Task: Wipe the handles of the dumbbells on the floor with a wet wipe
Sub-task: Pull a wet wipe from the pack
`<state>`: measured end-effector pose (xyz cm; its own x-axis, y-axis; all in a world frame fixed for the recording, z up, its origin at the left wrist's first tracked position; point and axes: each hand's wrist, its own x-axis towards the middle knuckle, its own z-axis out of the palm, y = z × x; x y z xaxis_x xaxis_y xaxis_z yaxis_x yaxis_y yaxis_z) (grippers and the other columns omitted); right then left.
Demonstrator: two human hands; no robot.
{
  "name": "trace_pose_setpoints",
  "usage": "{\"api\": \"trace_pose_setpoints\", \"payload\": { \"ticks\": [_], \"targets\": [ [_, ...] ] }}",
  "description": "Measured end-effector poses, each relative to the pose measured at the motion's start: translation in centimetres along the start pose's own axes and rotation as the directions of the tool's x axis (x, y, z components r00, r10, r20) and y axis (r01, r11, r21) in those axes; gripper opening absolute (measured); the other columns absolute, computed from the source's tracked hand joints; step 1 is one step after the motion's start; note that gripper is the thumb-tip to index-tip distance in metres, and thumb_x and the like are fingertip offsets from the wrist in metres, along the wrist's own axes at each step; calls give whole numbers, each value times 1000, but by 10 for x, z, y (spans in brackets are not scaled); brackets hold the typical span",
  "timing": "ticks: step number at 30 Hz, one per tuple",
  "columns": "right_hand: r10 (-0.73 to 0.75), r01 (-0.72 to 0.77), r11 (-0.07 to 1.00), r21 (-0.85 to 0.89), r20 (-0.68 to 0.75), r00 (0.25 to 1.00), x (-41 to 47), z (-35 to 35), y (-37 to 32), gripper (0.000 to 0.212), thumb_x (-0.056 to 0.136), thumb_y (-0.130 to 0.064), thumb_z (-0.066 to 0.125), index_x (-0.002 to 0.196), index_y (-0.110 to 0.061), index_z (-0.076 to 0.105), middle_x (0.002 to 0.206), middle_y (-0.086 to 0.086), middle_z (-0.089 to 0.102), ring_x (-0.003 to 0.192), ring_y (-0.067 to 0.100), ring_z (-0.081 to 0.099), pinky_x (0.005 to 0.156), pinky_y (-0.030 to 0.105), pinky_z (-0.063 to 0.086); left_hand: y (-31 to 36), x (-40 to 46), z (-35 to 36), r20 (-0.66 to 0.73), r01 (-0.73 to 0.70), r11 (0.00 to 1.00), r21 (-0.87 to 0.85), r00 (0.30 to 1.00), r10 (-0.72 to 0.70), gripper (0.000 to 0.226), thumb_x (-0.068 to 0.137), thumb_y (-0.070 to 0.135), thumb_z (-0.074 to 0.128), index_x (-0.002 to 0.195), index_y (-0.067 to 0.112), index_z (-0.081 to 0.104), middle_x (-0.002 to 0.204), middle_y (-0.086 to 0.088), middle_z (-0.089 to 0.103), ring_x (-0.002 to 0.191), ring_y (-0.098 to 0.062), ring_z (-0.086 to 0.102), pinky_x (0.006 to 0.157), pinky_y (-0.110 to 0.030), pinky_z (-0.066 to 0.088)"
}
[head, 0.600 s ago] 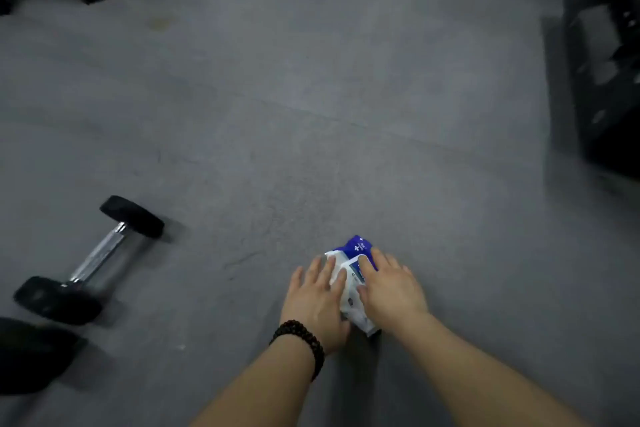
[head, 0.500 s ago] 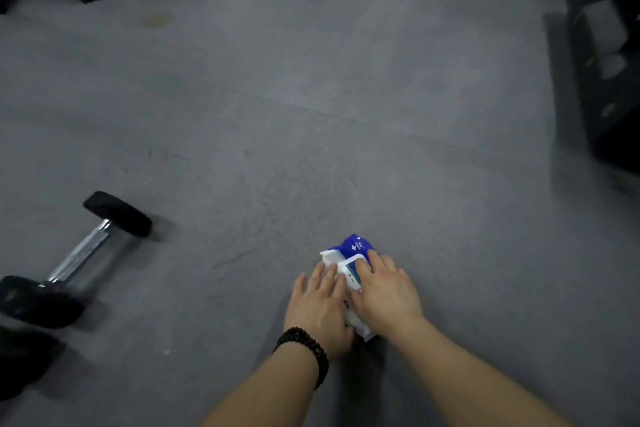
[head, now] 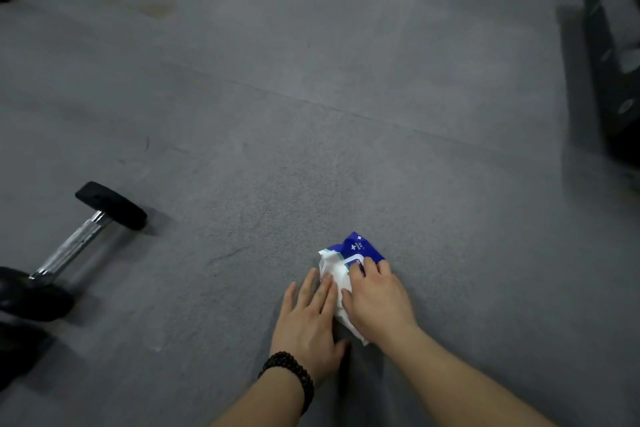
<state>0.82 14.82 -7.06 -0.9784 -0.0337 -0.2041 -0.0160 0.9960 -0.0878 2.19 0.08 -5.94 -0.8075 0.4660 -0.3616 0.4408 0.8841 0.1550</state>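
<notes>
Blue-and-white wet wipe pack (head: 346, 265) lies on the grey floor (head: 311, 114). My left hand (head: 308, 322) presses it with flat, straight fingers; my right hand (head: 375, 298) curls fingertips onto its top flap. A chrome-handled dumbbell (head: 74, 246) lies well apart, leftward.

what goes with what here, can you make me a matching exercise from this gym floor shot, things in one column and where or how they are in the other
Things:
1. wet wipe pack
2. dumbbell
3. left hand
4. right hand

Places or states:
A. lies on the floor at the left, chrome handle bare
B. wears a dark bead bracelet at the wrist, fingers straight against the pack's left side
C. blue and white, on the floor under both hands
D. fingertips at the flap on top of the pack

Pairs: 1-C, 2-A, 3-B, 4-D
</notes>
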Motion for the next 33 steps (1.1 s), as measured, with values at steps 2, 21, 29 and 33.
{"api": "trace_pose_setpoints", "payload": {
  "ticks": [2,21,29,33],
  "targets": [
    [44,-44,997,69,6,999,2,-7,6,36,98,-29,35,126,-12,50,121,8,59,105,29,53,83,39,46,0,2,3,7,7,1000,5,1000,-7,88,90,54,38,158,15,-3,165,1,-12,141,-13,-30,119,-45,-16],
    [-7,26,984,177,-106,994,-2,-12,32,15,92,-16,54,102,-12,65,108,3,54,101,23,52,76,31,42,12,2,-1,27,-6,1000,29,1000,5,81,92,52,44,156,33,-2,165,-6,-9,149,-26,-21,121,-48,-6],
    [260,-237,897,374,-14,965,7,19,35,11,93,-27,50,90,-19,58,88,-9,48,87,18,53,58,25,26,21,0,3,36,-10,1000,-1,999,10,79,91,48,45,156,31,4,166,-4,-4,150,-26,-18,120,-49,-8],
    [237,-201,930,309,-83,968,8,16,29,12,95,-26,50,85,-21,51,92,-2,55,90,19,57,66,26,28,21,0,5,43,6,1000,-23,999,-5,79,91,45,46,157,30,5,166,-5,-2,150,-27,-16,119,-49,-8]
  ]
}}
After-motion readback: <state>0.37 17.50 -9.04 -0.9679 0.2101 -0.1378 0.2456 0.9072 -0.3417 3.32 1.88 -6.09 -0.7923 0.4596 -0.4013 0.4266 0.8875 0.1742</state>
